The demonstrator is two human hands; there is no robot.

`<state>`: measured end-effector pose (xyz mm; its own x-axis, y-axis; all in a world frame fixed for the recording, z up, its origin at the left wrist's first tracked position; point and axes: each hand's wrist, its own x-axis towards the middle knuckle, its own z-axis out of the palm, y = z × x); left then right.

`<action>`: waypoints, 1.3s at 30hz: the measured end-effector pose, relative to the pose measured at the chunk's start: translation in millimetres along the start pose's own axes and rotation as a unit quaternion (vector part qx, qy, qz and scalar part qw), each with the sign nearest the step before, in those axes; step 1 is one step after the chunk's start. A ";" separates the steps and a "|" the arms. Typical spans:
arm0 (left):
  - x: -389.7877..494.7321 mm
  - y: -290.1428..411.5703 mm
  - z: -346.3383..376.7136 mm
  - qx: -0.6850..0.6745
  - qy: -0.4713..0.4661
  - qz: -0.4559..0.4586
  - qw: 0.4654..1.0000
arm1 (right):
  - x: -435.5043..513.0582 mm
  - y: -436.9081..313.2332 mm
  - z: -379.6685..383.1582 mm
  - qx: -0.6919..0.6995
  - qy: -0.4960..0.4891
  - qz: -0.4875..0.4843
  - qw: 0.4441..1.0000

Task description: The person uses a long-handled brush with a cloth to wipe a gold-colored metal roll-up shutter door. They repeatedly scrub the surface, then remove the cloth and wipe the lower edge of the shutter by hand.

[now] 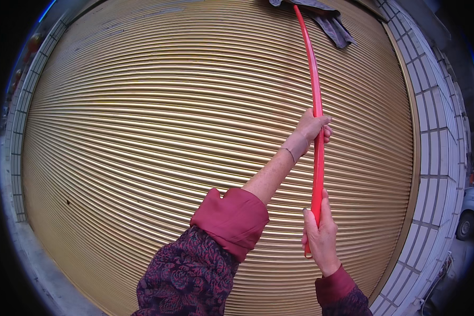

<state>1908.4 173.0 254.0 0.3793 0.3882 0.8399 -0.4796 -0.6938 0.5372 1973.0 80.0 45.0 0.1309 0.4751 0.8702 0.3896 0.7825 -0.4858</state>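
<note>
A long red pole [316, 87] runs up in front of a gold ribbed roller shutter [150, 130]. My left hand [313, 127] is wrapped around the pole's middle, with that arm stretched out. Lower down, my right hand [322, 233] grips the pole near its bottom end, where a small red loop shows. A dark, crumpled cloth [330, 19] hangs at the pole's far end against the upper shutter. Part of the cloth lies beyond the top of the picture, and how it is fixed to the pole cannot be seen.
White-tiled pillars frame the shutter, one on the right [438, 150] and one on the left [23, 114]. A pale ledge [43, 272] runs along the lower left. Beyond the right pillar stands a parked vehicle [472, 209], with a cable [438, 280] lying nearer.
</note>
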 end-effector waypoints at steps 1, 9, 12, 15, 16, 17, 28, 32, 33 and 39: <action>-8.9 13.1 -20.5 0.018 0.016 0.004 1.000 | 0.6 -7.2 16.6 0.003 -0.019 0.002 1.000; -96.9 125.4 -187.8 0.127 0.126 0.017 0.984 | 1.1 -63.0 156.2 0.298 -0.233 0.064 0.923; -131.9 153.3 -233.9 0.148 0.161 0.008 0.976 | -13.5 -75.9 202.3 0.351 -0.240 0.094 0.900; -160.2 162.7 -260.9 0.154 0.190 0.001 0.970 | -31.7 -79.8 234.7 0.365 -0.220 0.096 0.900; -167.5 162.0 -264.8 0.157 0.185 -0.012 0.970 | -37.4 -77.6 238.0 0.359 -0.210 0.102 0.904; -174.0 159.5 -266.4 0.153 0.173 -0.017 0.973 | -44.9 -75.0 242.5 0.362 -0.202 0.115 0.903; -268.2 53.5 -193.9 0.079 0.050 -0.079 0.993 | -191.1 8.5 214.9 0.326 -0.034 0.225 0.918; -301.6 33.6 -158.9 0.033 0.006 -0.127 0.991 | -253.6 9.0 212.1 0.268 0.046 0.290 0.918; -307.6 32.9 -151.8 0.029 -0.006 -0.144 0.989 | -266.8 3.1 213.6 0.270 0.066 0.292 0.915; -335.8 51.7 -132.1 0.041 -0.076 -0.201 0.976 | -305.3 -49.1 211.1 0.274 0.009 0.355 0.894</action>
<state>1651.7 86.8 9.9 0.6395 0.5488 0.5384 -0.2049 -0.5533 0.8074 1721.4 -18.5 -214.3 0.1842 0.9272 0.3262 -0.3024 0.3693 -0.8787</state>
